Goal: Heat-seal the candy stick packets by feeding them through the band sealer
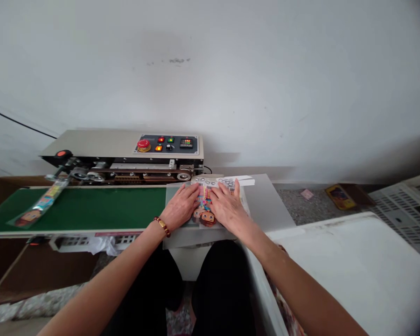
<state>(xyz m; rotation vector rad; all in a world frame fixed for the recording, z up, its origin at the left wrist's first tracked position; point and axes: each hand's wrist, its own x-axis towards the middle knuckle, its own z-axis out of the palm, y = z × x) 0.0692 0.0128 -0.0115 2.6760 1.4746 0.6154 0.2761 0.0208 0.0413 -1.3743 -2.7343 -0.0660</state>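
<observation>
Several clear plastic packets point(207, 217) printed with cartoon faces and bright lettering lie on a translucent sheet point(266, 200) beside the band sealing machine point(126, 144). From the left, my left hand point(182, 203) rests on the packets with its fingers laid out over them. My right hand point(229, 205) presses on their right side, palm down, fingers and thumb apart. Part of the packets is hidden beneath both hands. Another long packet point(38, 210) lies slanted on the green conveyor belt point(115, 207), its upper end at the machine's rollers.
The machine's control panel point(166, 144) has a red stop button, lit switches and a digital display. A white lid-like surface point(353, 261) is at my right. Cardboard point(45, 266) lies below the belt at left. White crates point(406, 210) stand on the floor at far right.
</observation>
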